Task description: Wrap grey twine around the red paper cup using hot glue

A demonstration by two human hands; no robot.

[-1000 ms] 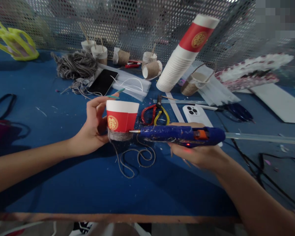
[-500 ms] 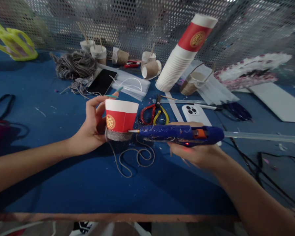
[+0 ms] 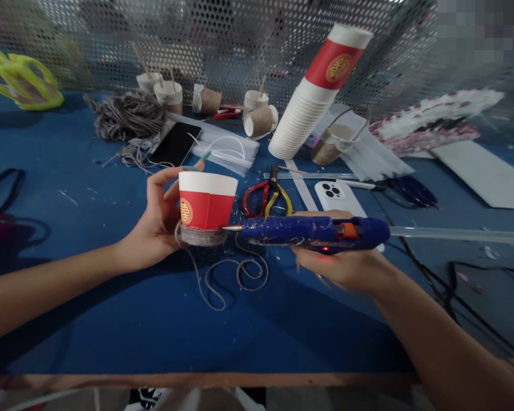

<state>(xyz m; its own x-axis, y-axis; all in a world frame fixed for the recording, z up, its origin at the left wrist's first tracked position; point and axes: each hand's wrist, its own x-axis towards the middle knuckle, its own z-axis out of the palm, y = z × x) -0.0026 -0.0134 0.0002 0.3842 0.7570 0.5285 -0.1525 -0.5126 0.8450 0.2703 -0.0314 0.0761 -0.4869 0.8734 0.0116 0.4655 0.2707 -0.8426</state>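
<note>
My left hand [image 3: 160, 220] grips a red and white paper cup [image 3: 206, 201] from behind, upright, just above the blue table [image 3: 111, 319]. Grey-brown twine [image 3: 203, 236] is wound round the cup's base, and its loose end [image 3: 227, 279] trails in loops onto the table. My right hand [image 3: 342, 265] holds a blue glue gun [image 3: 321, 233] sideways. The gun's metal tip [image 3: 229, 228] touches the cup's right side just above the twine. A clear glue stick [image 3: 454, 233] pokes out of the gun's back.
Behind the cup lie red and yellow scissors [image 3: 268, 197], a white phone [image 3: 337, 197], a black phone [image 3: 175, 144], a twine bundle [image 3: 128, 116], a leaning stack of cups [image 3: 312, 97] and several twine-wrapped cups [image 3: 259, 121]. Black cords [image 3: 437, 285] run at right. A mesh wall [image 3: 223, 45] closes the back.
The cup has turned slightly in my left hand, its gold emblem sliding left. Both hands and the gun hold almost the same place.
</note>
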